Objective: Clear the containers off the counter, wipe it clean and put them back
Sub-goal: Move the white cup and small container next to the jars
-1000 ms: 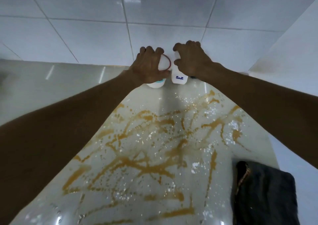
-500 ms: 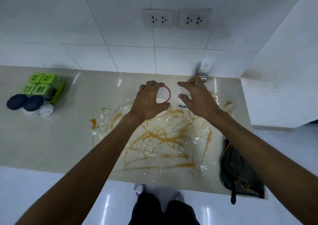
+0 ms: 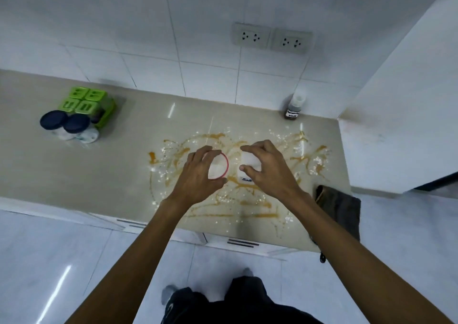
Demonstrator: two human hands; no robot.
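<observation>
- White tiled wall (image 3: 124,38) backs a beige counter (image 3: 86,175), which meets a white side panel on the right.
- Orange streaks and white specks of spill (image 3: 247,201) cover the counter's middle and right.
- A dark cloth (image 3: 344,209) hangs over the front edge at the right.
- The left hand (image 3: 198,182) curls its fingers round a red-rimmed container (image 3: 218,167) above the spill.
- The right hand (image 3: 270,172) grips a white salt container (image 3: 249,161) from above, just beside the other.
- Whether either container touches the counter cannot be told.
- Green containers (image 3: 85,100) sit far left by the wall, with blue-lidded jars (image 3: 67,124) touching them in front.
- Two sockets (image 3: 271,38) are set in the wall.
- A small brown bottle (image 3: 293,108) stands upright at the back right.
</observation>
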